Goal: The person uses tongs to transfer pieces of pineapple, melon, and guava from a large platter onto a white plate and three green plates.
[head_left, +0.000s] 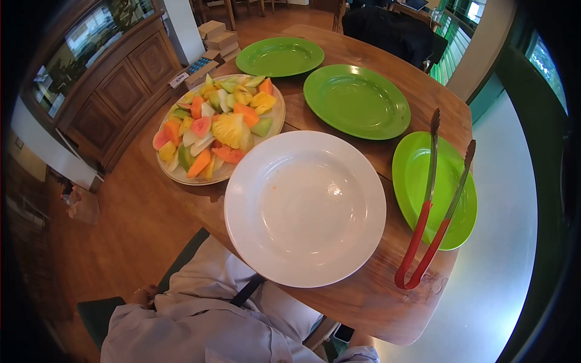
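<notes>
A large white plate (305,209) lies on the wooden table in front of me, with a tiny orange speck on it. To its left a cream platter (279,115) carries cut fruit (215,124), among it pineapple, papaya and guava. Tongs (417,248) with red handles rest spread across an oval green plate (411,175) at the right. My left hand (143,296) is low at my side by the chair, its fingers not clear. Only a bit of my right hand (361,340) shows below the table edge, near a dark phone (344,333); its fingers are hidden.
Two more green plates, one at the far edge (278,57) and one nearer (357,100), stand on the table (339,302). Beyond it are a chair with a dark jacket (387,33), cardboard boxes (218,37) and a wooden cabinet (121,91).
</notes>
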{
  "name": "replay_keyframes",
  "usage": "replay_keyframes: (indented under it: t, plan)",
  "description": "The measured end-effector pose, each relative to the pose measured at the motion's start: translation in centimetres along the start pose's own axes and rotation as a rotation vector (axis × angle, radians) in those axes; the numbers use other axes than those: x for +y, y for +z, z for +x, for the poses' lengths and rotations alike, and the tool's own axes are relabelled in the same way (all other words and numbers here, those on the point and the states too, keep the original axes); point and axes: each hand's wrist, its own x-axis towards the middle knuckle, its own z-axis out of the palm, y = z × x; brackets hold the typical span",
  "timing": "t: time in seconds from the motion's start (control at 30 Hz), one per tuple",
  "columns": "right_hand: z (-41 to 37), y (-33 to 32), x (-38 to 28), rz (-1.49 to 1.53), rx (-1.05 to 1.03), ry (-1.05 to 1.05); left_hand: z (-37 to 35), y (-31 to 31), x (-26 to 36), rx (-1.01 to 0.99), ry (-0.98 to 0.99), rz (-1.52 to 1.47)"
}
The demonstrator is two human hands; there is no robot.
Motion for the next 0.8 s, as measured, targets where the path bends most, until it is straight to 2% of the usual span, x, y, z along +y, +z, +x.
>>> replay_keyframes:
  t: [0.27,0.37,0.47,0.67,0.73,0.8]
  plan:
    - [-0.4,0.9,-1.2,0.269,0.063,0.03,0.4,-0.7,3.0,0.004,0.029,0.013]
    - [-0.8,1.1,-1.9,0.41,0.099,0.027,-1.4,-0.8,5.5,0.06,0.063,0.077]
    - [-1.8,0.9,-3.0,0.583,0.141,0.011,-2.4,-1.2,7.0,0.006,0.063,0.168]
    - [-5.3,-1.0,-7.0,1.008,0.3,-0.117,1.9,0.8,6.0,0.045,0.121,0.372]
    - [-6.9,-2.7,-8.3,1.153,0.401,-0.21,0.6,1.6,7.6,0.35,0.254,0.229]
    - [-8.6,-4.4,-9.6,1.255,0.507,-0.306,-1.1,1.0,10.8,0.377,0.304,0.122]
